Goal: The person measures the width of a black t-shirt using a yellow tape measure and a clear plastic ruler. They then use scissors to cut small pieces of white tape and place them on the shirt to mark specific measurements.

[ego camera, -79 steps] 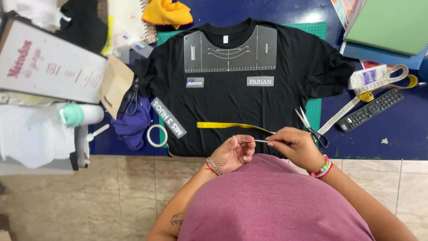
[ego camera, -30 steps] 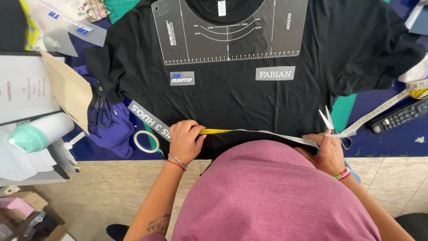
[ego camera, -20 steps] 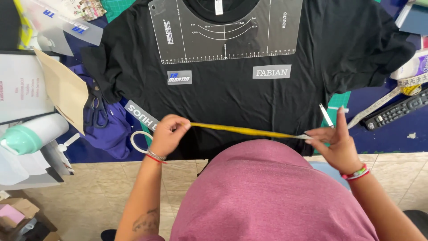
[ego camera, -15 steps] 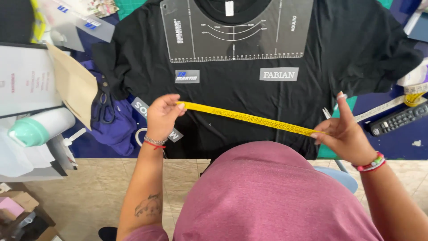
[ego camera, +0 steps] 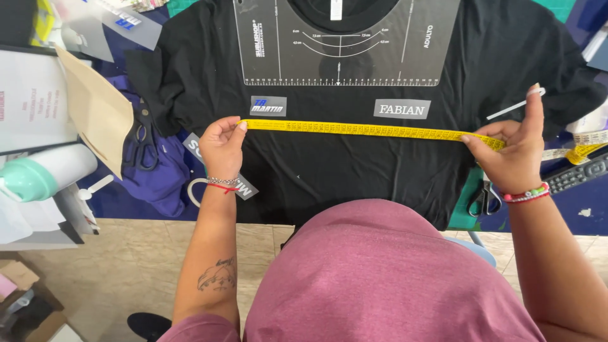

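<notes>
A black T-shirt (ego camera: 329, 164) lies flat on the table with a clear alignment ruler (ego camera: 339, 41) over its neck. Two small printed patches sit on the chest, one blue and white (ego camera: 267, 106), one grey (ego camera: 401, 109). A yellow tape measure (ego camera: 361, 130) is stretched taut across the shirt just below the patches. My left hand (ego camera: 221, 145) pinches its left end. My right hand (ego camera: 513, 155) pinches the tape at the right, the index finger raised; the slack trails off to the right.
Black scissors (ego camera: 140, 147) lie on purple cloth (ego camera: 158, 183) at the left, beside a brown envelope (ego camera: 95, 107) and a mint-capped tumbler (ego camera: 44, 174). A tape roll (ego camera: 196, 190) is beside my left wrist. Scissor handles (ego camera: 482, 197) and a remote (ego camera: 576, 174) are at the right.
The tape measure lay low near the shirt's hem; both hands have pulled it taut and carried it up the shirt to just under the patches. The view has moved closer.
</notes>
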